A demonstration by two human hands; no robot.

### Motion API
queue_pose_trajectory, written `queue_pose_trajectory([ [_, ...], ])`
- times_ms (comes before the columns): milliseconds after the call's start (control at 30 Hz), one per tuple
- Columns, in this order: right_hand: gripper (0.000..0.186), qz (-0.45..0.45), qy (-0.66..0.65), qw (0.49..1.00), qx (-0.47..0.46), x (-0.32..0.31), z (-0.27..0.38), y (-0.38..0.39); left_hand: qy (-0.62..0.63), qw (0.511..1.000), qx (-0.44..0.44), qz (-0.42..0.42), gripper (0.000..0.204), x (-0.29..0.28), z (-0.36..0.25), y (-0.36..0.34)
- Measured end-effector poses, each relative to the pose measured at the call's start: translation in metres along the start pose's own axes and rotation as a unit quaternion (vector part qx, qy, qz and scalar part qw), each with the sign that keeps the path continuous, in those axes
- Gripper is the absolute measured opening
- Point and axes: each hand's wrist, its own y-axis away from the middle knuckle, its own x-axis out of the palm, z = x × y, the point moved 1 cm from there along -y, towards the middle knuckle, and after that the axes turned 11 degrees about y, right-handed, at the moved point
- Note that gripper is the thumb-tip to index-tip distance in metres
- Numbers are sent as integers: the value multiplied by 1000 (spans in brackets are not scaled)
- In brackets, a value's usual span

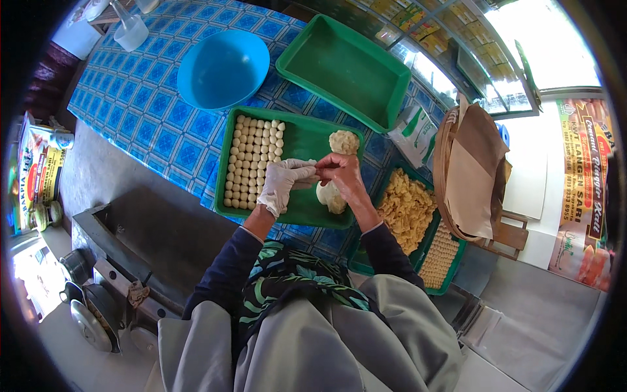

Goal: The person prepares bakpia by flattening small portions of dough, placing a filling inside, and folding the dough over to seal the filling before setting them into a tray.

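Dough (344, 142) sits in a pale, rough lump at the far right of the green tray (302, 134), with a second lump (334, 198) at the near right, partly covered by the right hand (339, 173). Small pale balls (253, 160) fill the tray's left side in close, fairly straight rows. Between rows and lumps, the left hand (287, 184), in a white glove, meets the bare right hand. The left fingers are curled together, and the right thumb and fingers come to a pinch against them; what lies between the fingertips is too small and hidden, so I cannot tell whether they grasp dough.

The step in hand looks like pinching and shaping. Doing it well calls for even portions, matched by eye to the balls in the rows, and a light roll that leaves no cracks. The glove lies just beside the near balls, so its cuff is best held up off them. Working over the tray's middle is sound: crumbs land inside. The right sleeve (388, 251) is near the crumbly yellow mass (408, 209) and should stay clear of it.
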Motion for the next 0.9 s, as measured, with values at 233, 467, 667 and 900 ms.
queue_pose_trajectory([
  [233,15,-126,144,944,-268,14,-2,9,121,992,19,-16,17,-7,14,-11],
  [467,12,-239,114,952,-152,25,-13,4,152,981,101,-59,28,13,32,-2],
  [667,8,-190,-10,978,-84,23,-7,5,70,966,220,-117,35,28,39,9],
  [900,19,-101,6,995,-25,11,-1,4,27,997,19,-72,25,4,11,1],
])
